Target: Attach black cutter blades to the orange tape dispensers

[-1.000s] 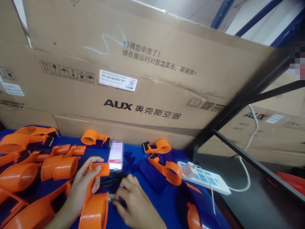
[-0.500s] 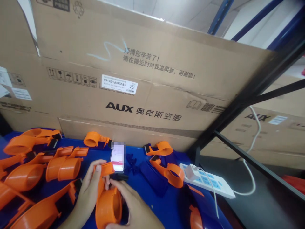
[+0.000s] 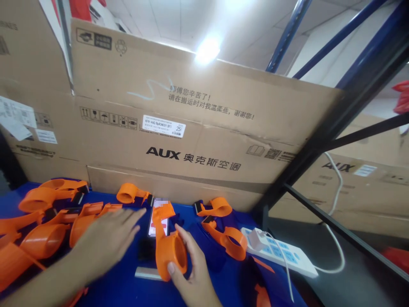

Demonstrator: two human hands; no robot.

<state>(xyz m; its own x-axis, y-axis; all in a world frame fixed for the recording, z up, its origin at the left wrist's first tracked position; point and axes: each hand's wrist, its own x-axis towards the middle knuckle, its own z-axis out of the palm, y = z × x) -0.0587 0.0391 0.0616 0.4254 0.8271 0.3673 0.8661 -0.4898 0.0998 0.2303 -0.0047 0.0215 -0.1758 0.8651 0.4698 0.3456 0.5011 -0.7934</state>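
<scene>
My right hand [image 3: 195, 268] grips an orange plastic tape dispenser [image 3: 164, 253] by its round hub, thumb on the near side. The dispenser's arm points up and away, overlapping a lit phone [image 3: 152, 224]. To the left, my left hand [image 3: 110, 232] is open with fingers stretched out, holding nothing; it is slightly blurred. It passes over several other orange dispensers [image 3: 44, 238] and partly hides them. Between the hands, a small black piece [image 3: 146, 248] and a flat silvery strip [image 3: 148, 273] lie on the blue surface [image 3: 128, 285].
Another dispenser [image 3: 128, 193] stands behind the phone, and two more [image 3: 234, 243] lie to the right. Beyond them is a white power strip [image 3: 287, 255] with a plug and cable. A large cardboard box [image 3: 204, 140] forms the back, beside a dark metal frame [image 3: 300, 157].
My left hand has let go of the orange dispenser and moved left, opening. My right hand keeps the dispenser, now further right. The silvery strip has come into sight. The view has tilted up.
</scene>
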